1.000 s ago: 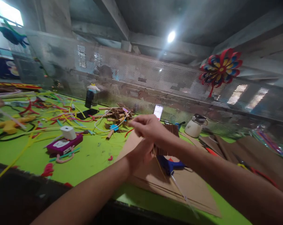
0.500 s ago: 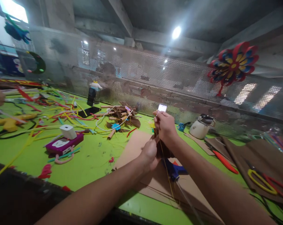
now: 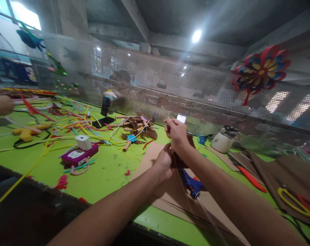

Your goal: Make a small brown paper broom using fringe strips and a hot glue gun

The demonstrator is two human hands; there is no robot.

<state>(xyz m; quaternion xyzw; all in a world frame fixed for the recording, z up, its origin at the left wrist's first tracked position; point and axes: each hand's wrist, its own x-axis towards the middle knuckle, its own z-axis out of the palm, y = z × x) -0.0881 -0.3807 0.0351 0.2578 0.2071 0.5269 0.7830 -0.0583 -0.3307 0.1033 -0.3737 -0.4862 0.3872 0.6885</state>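
Note:
My left hand [image 3: 164, 163] is closed around a dark brown pleated piece [image 3: 179, 162], which looks like folded paper or cloth and is partly hidden behind both hands. Just above it, my right hand [image 3: 177, 135] is raised with its fingertips pinched together; what they hold is too small to make out. A thin yellow thread [image 3: 180, 179] hangs from the brown piece towards the cardboard sheet [image 3: 148, 162] below. Beneath my hands a blue glue gun [image 3: 192, 184] lies on that sheet, a glue stick trailing from its rear.
Left lie a purple power strip [image 3: 79, 154] with a white charger [image 3: 83, 142], a yellow glue gun [image 3: 26, 133], and another person's hand [image 3: 2, 105]. Rolled brown pieces [image 3: 139, 126] pile up ahead. Rightward are a white pot [image 3: 223, 140], an orange-red cutter [image 3: 252, 179] and scissors [image 3: 293, 203].
My right hand has turned, its fingertips shifting slightly left, and more of the brown piece shows behind it. The view has swung a little left. More of the other person's hand shows.

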